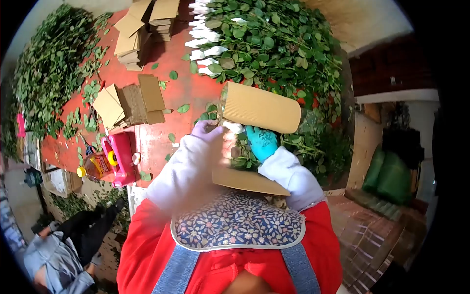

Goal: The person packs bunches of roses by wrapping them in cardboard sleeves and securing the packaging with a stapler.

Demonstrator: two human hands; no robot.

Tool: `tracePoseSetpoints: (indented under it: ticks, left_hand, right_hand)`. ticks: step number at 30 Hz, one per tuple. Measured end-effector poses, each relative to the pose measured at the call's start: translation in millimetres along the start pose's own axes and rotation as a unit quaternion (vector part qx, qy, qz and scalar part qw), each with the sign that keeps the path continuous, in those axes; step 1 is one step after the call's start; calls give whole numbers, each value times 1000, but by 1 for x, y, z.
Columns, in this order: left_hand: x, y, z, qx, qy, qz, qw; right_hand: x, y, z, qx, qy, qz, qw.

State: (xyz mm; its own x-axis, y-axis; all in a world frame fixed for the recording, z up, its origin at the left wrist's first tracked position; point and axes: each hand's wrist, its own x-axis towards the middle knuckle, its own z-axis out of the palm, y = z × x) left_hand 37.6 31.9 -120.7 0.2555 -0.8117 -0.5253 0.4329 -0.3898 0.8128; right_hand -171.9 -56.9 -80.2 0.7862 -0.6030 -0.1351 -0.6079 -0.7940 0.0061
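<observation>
The left hand (pixel 208 128) bends its fingers by one end of the curved cardboard (pixel 262 108) on the red surface (pixel 186 63). The gloved right hand (pixel 262 143) is at its near edge; I can't tell if either pinches. A yellow-capped bottle (pixel 99 165) holds reddish-brown stuff.

Red top (pixel 325 240), white oversleeves (pixel 291 177), teal glove (pixel 262 143), floral apron (pixel 239 223), blue straps (pixel 176 269)

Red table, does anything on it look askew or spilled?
Loose leaves lie scattered across the red table, off their stems. The nearer cardboard stack, by the pink object, is splayed unevenly rather than squared up. I can't see any spilled liquid.
</observation>
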Motion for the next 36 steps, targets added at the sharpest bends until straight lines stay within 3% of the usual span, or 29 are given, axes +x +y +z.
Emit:
tracePoseSetpoints:
  ticks: [1, 2, 4, 5, 6, 9, 10, 12, 14, 16, 18, 19, 21, 22, 23, 27, 28, 29, 30, 31, 32, 33, 34, 36]
  left_hand:
    - [5, 6, 4, 9, -40, 10, 999]
    - [22, -13, 4, 196, 33, 49, 979]
    - [15, 11, 20, 144, 46, -13, 988]
    - [10, 13, 24, -6, 23, -25, 999]
    - [6, 16, 27, 10, 15, -30, 999]
    - [-6, 25, 34, -155, -46, -89, 983]
    - [-13, 30, 38, -137, -53, -98, 984]
    - [-26, 39, 47, -55, 65, -32, 996]
    - [-8, 6, 25, -96, 95, -57, 989]
    - [33, -39, -43, 96, 106, 89, 986]
    - [49, -37, -99, -2, 176, 43, 983]
    - [43, -28, -101, -51, 189, 123, 973]
    - [30, -17, -115, 228, 215, 213, 925]
    - [7, 10, -94, 399, 209, 252, 857]
    - [-3, 20, -86, 486, 146, 366, 780]
    - [-62, 70, 25, 568, -180, 387, 704]
    - [-52, 62, 33, 591, -239, 405, 656]
    - [-40, 45, 32, 643, -228, 422, 597]
    - [-37, 44, 34, 643, -226, 425, 596]
    - [-34, 44, 36, 668, -222, 382, 598]
    - [-32, 42, 37, 692, -218, 337, 600]
    - [-28, 30, 33, 652, -215, 330, 648]
    - [-28, 25, 28, 653, -215, 328, 648]
    - [-35, 24, 24, 568, -227, 335, 717]
  right_hand:
    - [1, 0, 1, 5, 3, 12, 1000]
    - [2, -2, 2, -24, 20, 19, 999]
    - [2, -7, -6, -43, -1, 36, 998]
    - [2, -8, -7, -37, -9, 39, 998]
    - [2, -8, -5, -31, -17, 43, 998]
    - [3, -6, 7, -46, 5, 28, 999]
    - [3, -8, 8, -59, -4, 37, 998]
    - [4, -9, 0, -34, -21, 47, 998]
    - [4, -10, 1, -40, -50, 55, 996]
    - [5, -6, 6, -21, -39, 24, 999]
    - [1, -1, 26, -32, 6, 14, 999]
    - [2, 0, 27, -35, 5, 15, 999]
    - [2, -2, 24, -40, 2, 11, 999]
    - [1, -2, 22, -41, 3, 8, 999]
    - [1, -3, 20, -42, 3, 7, 999]
    - [-1, -4, 17, -60, 4, 3, 998]
    - [-1, -4, 15, -71, 5, 1, 997]
    - [-1, -3, 14, -73, -2, 1, 997]
    - [-1, -3, 6, -65, -15, 2, 998]
    - [0, -2, -3, 9, -84, 21, 996]
    - [-1, -1, -3, 8, -83, 22, 996]
    - [-4, 1, -1, -13, -18, 2, 1000]
    - [-6, 2, 1, -33, 46, -17, 998]
    - [-6, 2, 6, -10, 18, -23, 1000]
